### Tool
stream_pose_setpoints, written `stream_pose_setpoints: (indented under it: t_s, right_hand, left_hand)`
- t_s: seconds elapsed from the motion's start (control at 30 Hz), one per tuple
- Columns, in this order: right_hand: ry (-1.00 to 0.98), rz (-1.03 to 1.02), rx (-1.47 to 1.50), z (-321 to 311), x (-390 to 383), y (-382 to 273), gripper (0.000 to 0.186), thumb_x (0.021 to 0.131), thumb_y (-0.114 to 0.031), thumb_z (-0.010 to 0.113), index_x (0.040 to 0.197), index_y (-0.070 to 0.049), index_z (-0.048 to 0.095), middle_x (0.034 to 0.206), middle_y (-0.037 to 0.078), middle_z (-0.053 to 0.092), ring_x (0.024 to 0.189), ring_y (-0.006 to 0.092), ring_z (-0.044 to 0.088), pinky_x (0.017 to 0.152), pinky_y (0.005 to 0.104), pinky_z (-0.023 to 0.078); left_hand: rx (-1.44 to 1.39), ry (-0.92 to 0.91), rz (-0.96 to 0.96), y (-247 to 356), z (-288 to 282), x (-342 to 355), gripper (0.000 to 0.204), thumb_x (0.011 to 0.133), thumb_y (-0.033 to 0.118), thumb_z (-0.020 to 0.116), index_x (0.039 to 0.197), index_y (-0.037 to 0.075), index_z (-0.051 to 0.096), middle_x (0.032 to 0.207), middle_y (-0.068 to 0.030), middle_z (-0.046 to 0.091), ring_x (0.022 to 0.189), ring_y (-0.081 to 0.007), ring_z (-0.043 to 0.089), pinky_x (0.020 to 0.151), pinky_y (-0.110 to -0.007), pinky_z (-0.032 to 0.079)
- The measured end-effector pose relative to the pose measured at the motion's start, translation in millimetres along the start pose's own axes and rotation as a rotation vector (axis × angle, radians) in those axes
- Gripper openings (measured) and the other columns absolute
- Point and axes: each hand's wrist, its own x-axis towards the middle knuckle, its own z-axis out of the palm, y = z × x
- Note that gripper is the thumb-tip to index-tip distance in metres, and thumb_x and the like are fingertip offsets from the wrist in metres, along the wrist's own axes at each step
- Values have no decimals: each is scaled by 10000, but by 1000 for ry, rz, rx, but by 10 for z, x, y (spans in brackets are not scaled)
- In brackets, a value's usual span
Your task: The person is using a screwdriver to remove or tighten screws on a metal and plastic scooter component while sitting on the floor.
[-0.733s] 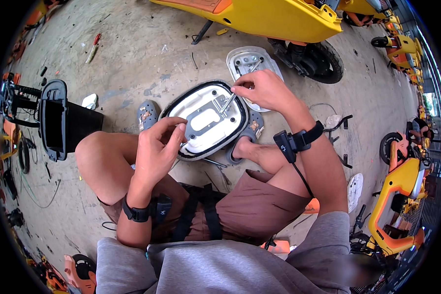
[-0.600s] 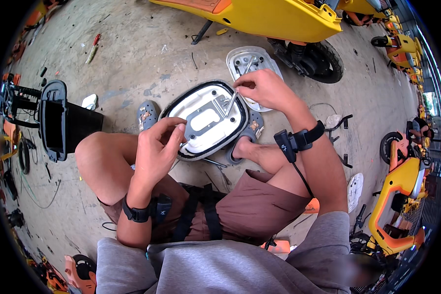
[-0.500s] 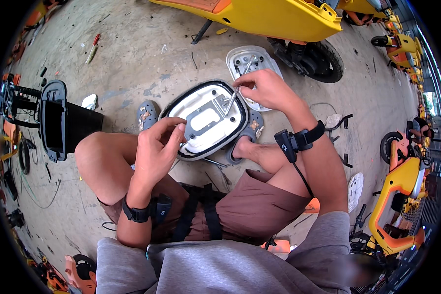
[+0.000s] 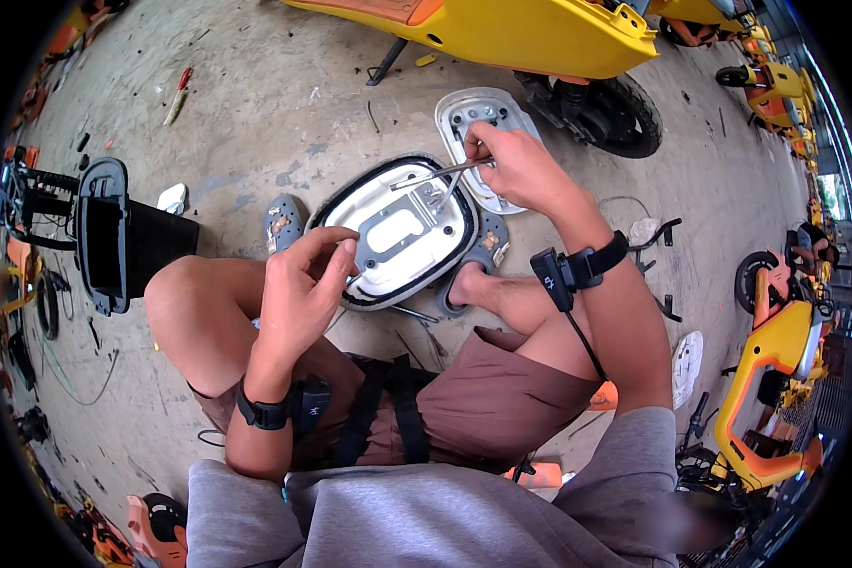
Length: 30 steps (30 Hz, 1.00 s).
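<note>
A white oval shell (image 4: 358,275) with a black rubber rim and a grey metal plate (image 4: 424,234) lies on the floor between my feet, its inside up. My right hand (image 4: 521,168) is closed round a metal wrench with thin rod arms (image 4: 426,177). One rod reaches left over the shell, and another slants down to the plate's upper right end. My left hand (image 4: 303,289) overlaps the shell's left edge. Its thumb and index finger come together; whatever lies between them is too small to make out.
A second white shell (image 4: 454,104) lies just beyond the first. Farther back stands a yellow scooter (image 4: 540,38) with a black wheel. A black bin-like box (image 4: 142,227) stands at my left, a red-handled tool (image 4: 180,90) lies at far left, and yellow-orange scooters (image 4: 743,398) fill the right.
The wrench has turned in my right hand, so one rod now points left across the shell. My right hand has shifted slightly up and left. My left hand has stayed put.
</note>
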Motion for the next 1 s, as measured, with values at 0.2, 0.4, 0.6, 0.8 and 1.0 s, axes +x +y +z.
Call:
stream_pose_setpoints:
  t_s: [0.2,0.4,0.6,0.8,1.0]
  right_hand:
    - [65,-231,-187,-2,32,36,268,784,0,655,993,-85,800,953,160,740,989,366,696,883,457,534]
    - [29,-101,-268,-35,25,-101,233,851,-119,674,1047,-42,777,953,167,756,857,362,707,799,427,553]
    - [-57,72,-102,-23,6,-221,242,887,-207,646,1027,-77,794,942,190,749,910,373,706,866,444,553]
    - [-130,-47,-167,23,20,-95,208,869,-125,653,1016,-45,776,894,182,739,847,368,696,795,419,543]
    - [-118,-112,-69,23,11,37,215,831,11,590,988,-17,735,1014,176,722,924,355,677,839,405,529]
  left_hand:
    - [12,-7,0,10,-5,-1,203,999,131,648,1084,-40,715,728,-60,706,671,-74,632,611,-240,485]
    - [6,-5,10,12,-11,-4,197,997,130,646,1075,-36,715,720,-54,700,663,-71,626,606,-240,482]
    - [7,-1,14,10,-13,-3,191,995,128,645,1069,-33,715,713,-52,693,656,-68,617,600,-241,479]
    - [3,-3,18,12,-16,1,189,993,126,645,1071,-32,715,711,-55,693,653,-71,618,600,-243,481]
    - [10,-2,22,8,-22,-2,187,992,120,642,1073,-32,715,716,-55,696,655,-75,622,604,-245,486]
